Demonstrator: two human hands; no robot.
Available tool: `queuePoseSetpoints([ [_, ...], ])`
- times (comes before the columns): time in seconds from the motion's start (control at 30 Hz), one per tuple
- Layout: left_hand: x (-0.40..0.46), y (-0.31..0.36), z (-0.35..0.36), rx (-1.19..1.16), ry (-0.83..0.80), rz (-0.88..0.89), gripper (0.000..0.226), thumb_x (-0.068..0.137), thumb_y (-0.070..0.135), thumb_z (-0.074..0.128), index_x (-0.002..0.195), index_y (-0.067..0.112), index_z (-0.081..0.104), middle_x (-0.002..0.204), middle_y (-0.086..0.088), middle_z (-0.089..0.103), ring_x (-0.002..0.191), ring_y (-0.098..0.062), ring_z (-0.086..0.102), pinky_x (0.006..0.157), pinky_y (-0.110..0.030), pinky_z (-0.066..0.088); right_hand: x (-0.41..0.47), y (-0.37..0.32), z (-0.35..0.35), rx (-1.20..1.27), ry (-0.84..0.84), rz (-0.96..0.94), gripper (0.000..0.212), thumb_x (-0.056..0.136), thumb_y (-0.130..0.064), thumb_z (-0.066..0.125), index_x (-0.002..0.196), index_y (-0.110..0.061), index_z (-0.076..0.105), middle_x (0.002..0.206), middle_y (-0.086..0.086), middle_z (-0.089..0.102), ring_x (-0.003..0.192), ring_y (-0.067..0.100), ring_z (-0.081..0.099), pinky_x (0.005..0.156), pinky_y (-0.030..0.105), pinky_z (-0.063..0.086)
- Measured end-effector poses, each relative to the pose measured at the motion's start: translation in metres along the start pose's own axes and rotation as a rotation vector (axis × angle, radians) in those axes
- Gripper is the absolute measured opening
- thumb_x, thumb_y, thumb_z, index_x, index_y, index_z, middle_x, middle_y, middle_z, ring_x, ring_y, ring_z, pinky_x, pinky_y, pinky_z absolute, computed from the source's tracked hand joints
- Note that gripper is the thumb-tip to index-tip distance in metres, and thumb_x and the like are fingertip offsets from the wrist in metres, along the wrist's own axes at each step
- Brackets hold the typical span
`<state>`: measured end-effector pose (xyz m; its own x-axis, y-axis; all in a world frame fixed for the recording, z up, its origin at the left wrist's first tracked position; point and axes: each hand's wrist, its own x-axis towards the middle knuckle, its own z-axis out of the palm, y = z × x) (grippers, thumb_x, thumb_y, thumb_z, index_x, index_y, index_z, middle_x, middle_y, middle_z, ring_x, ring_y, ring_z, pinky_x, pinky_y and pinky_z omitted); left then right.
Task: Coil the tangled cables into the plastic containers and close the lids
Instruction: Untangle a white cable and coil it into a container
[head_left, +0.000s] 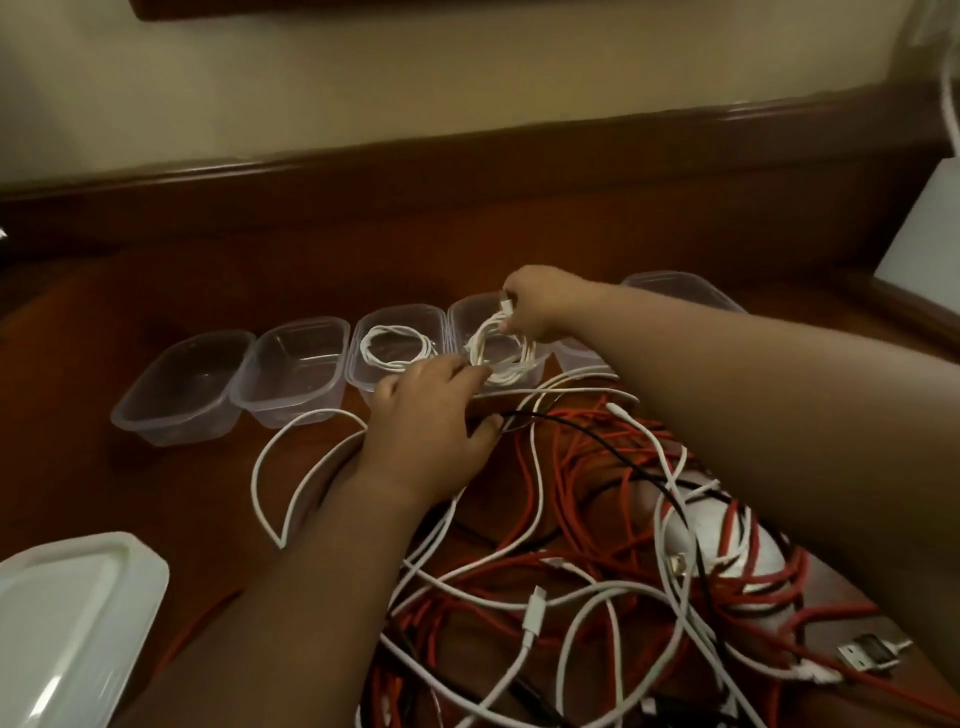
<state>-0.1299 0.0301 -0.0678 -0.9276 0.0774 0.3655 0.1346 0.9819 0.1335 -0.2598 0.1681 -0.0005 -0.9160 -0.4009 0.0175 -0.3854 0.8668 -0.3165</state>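
Observation:
Several clear plastic containers stand in a row on the wooden table. The third container (363, 338) holds a coiled white cable (395, 348). Over the fourth container (462, 317), my right hand (535, 306) pinches the top and plug end of a white coil (501, 353). My left hand (426, 410) holds the coil's near side at the container's front rim. Two empty containers (187, 384) (296, 369) sit at the left. A tangle of red, white and black cables (597, 545) lies in front.
A stack of white lids (67, 618) sits at the bottom left. Another container (670, 288) shows behind my right forearm. A raised wooden ledge runs along the back, and a white object (924, 244) stands at the right edge.

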Motion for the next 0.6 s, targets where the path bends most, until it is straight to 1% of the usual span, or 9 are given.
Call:
queuePoseSetpoints([
  [0.13, 0.002, 0.0, 0.003, -0.011, 0.015, -0.009, 0.054, 0.091, 0.054, 0.053, 0.141, 0.035, 0.047, 0.145, 0.008, 0.044, 0.138, -0.014, 0.035, 0.11, -0.043, 0.026, 0.012, -0.003, -0.006, -0.039, -0.077, 0.017, 0.036, 0.087, -0.026, 0.073, 0.117, -0.007, 0.063, 0.108, 0.01, 0.065, 0.097, 0.024, 0.062, 0.077, 0.033, 0.052],
  [0.2, 0.002, 0.001, 0.004, -0.025, 0.027, -0.011, 0.053, 0.091, 0.054, 0.054, 0.141, 0.035, 0.048, 0.143, 0.008, 0.045, 0.137, -0.014, 0.036, 0.11, -0.044, 0.027, 0.017, -0.004, -0.004, -0.073, -0.092, 0.001, 0.038, 0.085, -0.028, 0.075, 0.115, -0.007, 0.063, 0.106, 0.01, 0.065, 0.094, 0.024, 0.063, 0.071, 0.03, 0.05],
  [0.27, 0.002, 0.001, 0.005, -0.029, 0.031, -0.013, 0.053, 0.091, 0.053, 0.053, 0.141, 0.035, 0.048, 0.144, 0.007, 0.045, 0.137, -0.014, 0.036, 0.111, -0.044, 0.026, 0.021, -0.004, 0.002, -0.115, -0.114, -0.018, 0.035, 0.085, -0.028, 0.075, 0.112, -0.009, 0.063, 0.098, 0.006, 0.064, 0.086, 0.021, 0.061, 0.063, 0.027, 0.044],
  [0.3, 0.002, 0.001, 0.005, -0.028, 0.031, -0.014, 0.053, 0.092, 0.053, 0.053, 0.141, 0.035, 0.047, 0.144, 0.007, 0.045, 0.137, -0.015, 0.035, 0.111, -0.044, 0.026, 0.023, -0.003, 0.005, -0.151, -0.121, -0.023, 0.034, 0.087, -0.03, 0.073, 0.112, -0.01, 0.063, 0.093, 0.003, 0.062, 0.082, 0.019, 0.059, 0.063, 0.027, 0.041],
  [0.37, 0.002, 0.001, 0.004, -0.024, 0.023, -0.012, 0.054, 0.092, 0.053, 0.052, 0.142, 0.035, 0.046, 0.146, 0.007, 0.043, 0.139, -0.015, 0.033, 0.112, -0.044, 0.025, 0.026, -0.002, 0.012, -0.26, -0.136, -0.03, 0.036, 0.092, -0.039, 0.065, 0.113, -0.01, 0.063, 0.094, 0.002, 0.06, 0.089, 0.021, 0.057, 0.074, 0.031, 0.042],
  [0.43, 0.002, 0.001, 0.004, -0.022, 0.02, -0.002, 0.054, 0.093, 0.053, 0.051, 0.143, 0.035, 0.045, 0.148, 0.007, 0.042, 0.139, -0.015, 0.032, 0.112, -0.044, 0.024, 0.027, -0.002, 0.016, -0.357, -0.134, -0.032, 0.04, 0.096, -0.046, 0.055, 0.117, -0.012, 0.06, 0.104, 0.002, 0.057, 0.108, 0.026, 0.053, 0.095, 0.044, 0.038],
  [0.47, 0.002, 0.001, 0.003, -0.021, 0.018, 0.004, 0.054, 0.093, 0.053, 0.051, 0.143, 0.035, 0.045, 0.148, 0.006, 0.041, 0.14, -0.015, 0.032, 0.112, -0.045, 0.024, 0.026, -0.002, 0.016, -0.375, -0.12, -0.037, 0.04, 0.097, -0.046, 0.052, 0.119, -0.012, 0.059, 0.105, 0.002, 0.054, 0.113, 0.027, 0.051, 0.1, 0.046, 0.035],
  [0.53, 0.001, 0.002, 0.002, -0.029, 0.007, 0.0, 0.054, 0.093, 0.053, 0.051, 0.143, 0.035, 0.045, 0.149, 0.006, 0.041, 0.14, -0.016, 0.031, 0.112, -0.045, 0.024, 0.02, -0.003, 0.013, -0.351, -0.071, -0.054, 0.039, 0.099, -0.042, 0.052, 0.122, -0.011, 0.059, 0.106, 0.002, 0.054, 0.111, 0.027, 0.052, 0.1, 0.045, 0.037],
  [0.6, 0.002, 0.002, -0.001, -0.023, -0.016, -0.014, 0.055, 0.091, 0.054, 0.053, 0.142, 0.035, 0.046, 0.149, 0.003, 0.041, 0.14, -0.019, 0.032, 0.11, -0.046, 0.026, 0.005, -0.004, 0.005, -0.25, -0.009, -0.062, 0.037, 0.099, -0.039, 0.052, 0.124, -0.012, 0.059, 0.111, 0.005, 0.059, 0.107, 0.025, 0.055, 0.098, 0.043, 0.044],
])
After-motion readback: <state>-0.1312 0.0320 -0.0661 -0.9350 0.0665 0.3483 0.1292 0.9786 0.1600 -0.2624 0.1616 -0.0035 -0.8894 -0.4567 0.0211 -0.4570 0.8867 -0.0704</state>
